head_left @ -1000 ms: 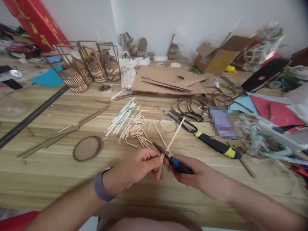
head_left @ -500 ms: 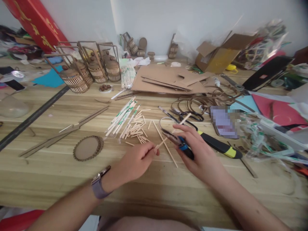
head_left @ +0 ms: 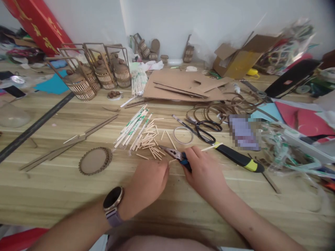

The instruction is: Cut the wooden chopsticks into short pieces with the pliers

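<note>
Past the left hand (head_left: 150,177) pinching a pale-wood stick (head_left: 209,147), right hand (head_left: 205,170) gripping blue-handled pliers (head_left: 176,153), lay cut pieces (head_left: 148,144) and uncut paper-wrapped sticks (head_left: 134,126).

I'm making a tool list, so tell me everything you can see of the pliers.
The pliers have a greyish, worn-looking metal nose that tapers, and dark handles showing blue, perhaps plastic-coated. The right hand holds the handles, hiding most of them. The nose points left and slightly away from the person, toward the pile of short sticks; whether it touches any, or how the jaws stand, is unclear.
</note>
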`<state>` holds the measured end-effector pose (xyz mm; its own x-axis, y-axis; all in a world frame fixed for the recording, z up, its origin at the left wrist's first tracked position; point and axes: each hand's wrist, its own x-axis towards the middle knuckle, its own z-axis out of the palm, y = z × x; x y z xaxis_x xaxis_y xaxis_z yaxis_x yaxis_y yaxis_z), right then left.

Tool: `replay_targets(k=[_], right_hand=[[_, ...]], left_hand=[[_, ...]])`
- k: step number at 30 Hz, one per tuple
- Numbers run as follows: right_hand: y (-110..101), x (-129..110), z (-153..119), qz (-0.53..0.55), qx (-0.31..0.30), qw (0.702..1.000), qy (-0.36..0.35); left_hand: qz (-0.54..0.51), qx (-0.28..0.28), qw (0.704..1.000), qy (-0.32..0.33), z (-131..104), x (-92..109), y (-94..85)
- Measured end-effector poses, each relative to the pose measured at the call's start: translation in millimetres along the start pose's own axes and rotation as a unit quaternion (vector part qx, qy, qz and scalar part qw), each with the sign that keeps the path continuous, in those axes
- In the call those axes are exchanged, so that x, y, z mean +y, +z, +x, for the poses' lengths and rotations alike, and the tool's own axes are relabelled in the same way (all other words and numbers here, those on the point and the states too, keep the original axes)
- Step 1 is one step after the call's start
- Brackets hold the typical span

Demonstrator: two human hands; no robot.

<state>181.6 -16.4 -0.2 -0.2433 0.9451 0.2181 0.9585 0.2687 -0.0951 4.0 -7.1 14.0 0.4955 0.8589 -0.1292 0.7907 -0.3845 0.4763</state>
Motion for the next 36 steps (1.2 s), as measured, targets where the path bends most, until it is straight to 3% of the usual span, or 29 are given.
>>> replay_targets(k=[2,5,8,11,13,15,19,28,36], right_hand=[[-1.2,2.1,2.1,0.026,-0.007,1.0,0.001],[-7.3,14.8,7.9,0.182,-0.021,0.983,0.006],[-16.5,27.0,11.5,0.304,-0.036,0.952,0.003],[-22.0,26.7,10.1,0.318,-0.053,0.946,-0.029],[-21.9,20.5,7.6,0.312,-0.075,0.945,-0.063],[-20.1,13.4,5.4,0.309,-0.099,0.942,-0.085],[-16.7,6.1,3.9,0.314,-0.127,0.937,-0.084],[-17.3,7.3,4.9,0.313,-0.138,0.936,-0.086],[-16.3,8.3,4.8,0.317,-0.126,0.935,-0.102]], left_hand=[[-0.03,-0.004,1.0,-0.002,0.8,-2.1,-2.0],[-0.155,-0.058,0.986,0.009,3.9,-10.9,-6.7],[-0.322,-0.087,0.943,-0.001,8.7,-19.4,-9.1],[-0.418,-0.081,0.904,-0.039,12.0,-21.0,-7.2],[-0.419,-0.095,0.902,-0.043,12.0,-19.1,-5.3],[-0.381,-0.102,0.918,-0.031,10.8,-17.0,-4.0],[-0.333,-0.101,0.937,-0.001,8.6,-16.1,-3.1],[-0.337,-0.131,0.932,0.029,8.7,-15.8,-3.5],[-0.406,-0.168,0.898,0.016,8.2,-15.1,-3.2]])
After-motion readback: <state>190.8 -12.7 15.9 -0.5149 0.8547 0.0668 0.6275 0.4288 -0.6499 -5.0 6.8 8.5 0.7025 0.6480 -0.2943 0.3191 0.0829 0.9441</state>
